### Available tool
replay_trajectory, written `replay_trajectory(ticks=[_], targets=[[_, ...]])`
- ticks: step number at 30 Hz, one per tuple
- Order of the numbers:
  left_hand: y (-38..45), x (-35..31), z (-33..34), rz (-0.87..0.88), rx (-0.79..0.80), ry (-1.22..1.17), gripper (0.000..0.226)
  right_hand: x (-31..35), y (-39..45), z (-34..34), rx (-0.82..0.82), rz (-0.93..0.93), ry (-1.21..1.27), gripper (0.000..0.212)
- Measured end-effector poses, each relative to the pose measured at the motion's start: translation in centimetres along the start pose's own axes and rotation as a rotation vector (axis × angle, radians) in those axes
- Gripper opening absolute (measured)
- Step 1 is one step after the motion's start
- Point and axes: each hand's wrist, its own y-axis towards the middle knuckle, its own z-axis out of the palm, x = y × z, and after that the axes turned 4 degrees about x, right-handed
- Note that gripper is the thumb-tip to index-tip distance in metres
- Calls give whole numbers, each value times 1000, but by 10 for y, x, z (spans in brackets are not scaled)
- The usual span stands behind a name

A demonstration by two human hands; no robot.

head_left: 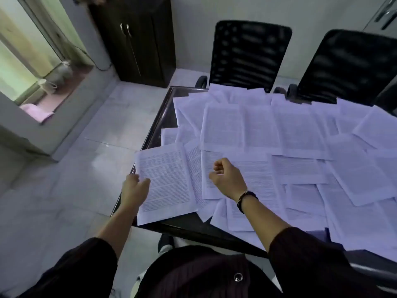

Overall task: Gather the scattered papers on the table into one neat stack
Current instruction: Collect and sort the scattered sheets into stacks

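Several printed white sheets [279, 130] lie scattered and overlapping across the dark table [163, 117]. One sheet [165, 181] sits at the table's near left corner and juts past the edge. My left hand [135, 186] grips that sheet at its left edge, thumb on top. My right hand [227, 176] hovers over the papers near the middle, fingers curled into a loose fist with nothing in it. A dark band circles my right wrist.
Two black mesh chairs [249, 54] [348, 65] stand at the table's far side. A dark cabinet [137, 39] is against the back wall. Pale tiled floor [75, 168] lies to the left, with a doorway beyond.
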Motion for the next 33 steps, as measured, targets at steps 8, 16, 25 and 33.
replay_trajectory(ticks=[8, 16, 25, 33], targets=[[31, 30, -2, -101, 223, 257, 58, -39, 21, 80, 154, 195, -569, 102], [46, 55, -4, 35, 308, 78, 39, -40, 2, 139, 177, 109, -583, 104], [57, 28, 14, -184, 284, -77, 52, -46, 0, 122, 131, 216, -531, 108], [53, 10, 38, -197, 235, -109, 33, -60, 5, 86, -84, 362, -444, 106]])
